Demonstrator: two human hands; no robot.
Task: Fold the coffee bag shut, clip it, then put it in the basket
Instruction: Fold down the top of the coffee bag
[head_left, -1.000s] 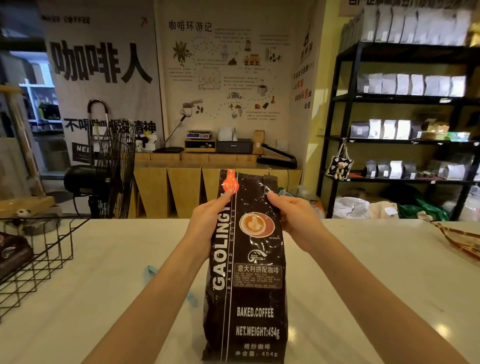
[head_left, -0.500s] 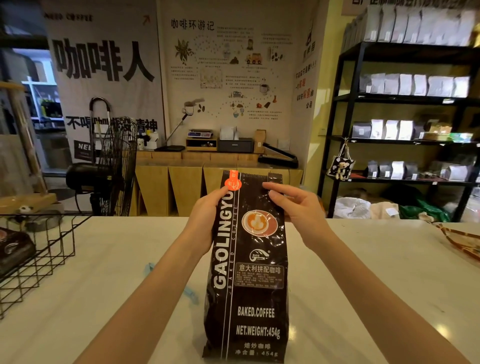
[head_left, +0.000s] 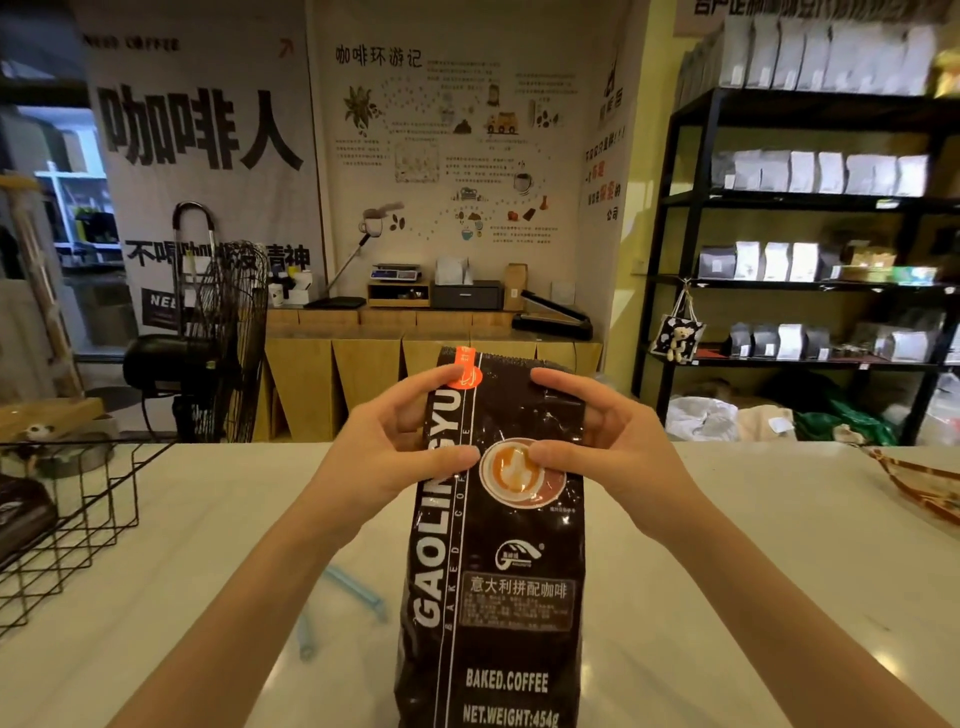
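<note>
Pale marble-look countertop (head_left: 727, 597) spreads under my forearms, and standing upright on it right in front of me is the tall glossy black coffee bag (head_left: 498, 545), its bottom edge cut off by the frame. Its print reads "GAOLINGYU" up the side, then "BAKED.COFFEE" and "NET.WEIGHT:454g" low down, with a latte-cup emblem and an orange sticker near the top. My left hand (head_left: 384, 457) grips the bag's left edge, thumb pressed on the front by the emblem and fingertips curled over near the sticker; my right hand (head_left: 618, 447) clasps the right edge the same way, thumb on the cup picture, fingers hooked over the top corner. Behind my left forearm lies a light-blue plastic clip (head_left: 358, 595), partly hidden and blurred, so I cannot tell its exact shape. Farther left sits the black wire basket (head_left: 98, 519), cut off by the frame, with something dark inside. Beyond the counter stand a black floor fan (head_left: 218, 343), a wooden bench with a scale, and black shelving (head_left: 779, 291) of pale bags. Wall banners carry "咖啡人" and "咖啡环游记"; the smaller text is unreadable.
</note>
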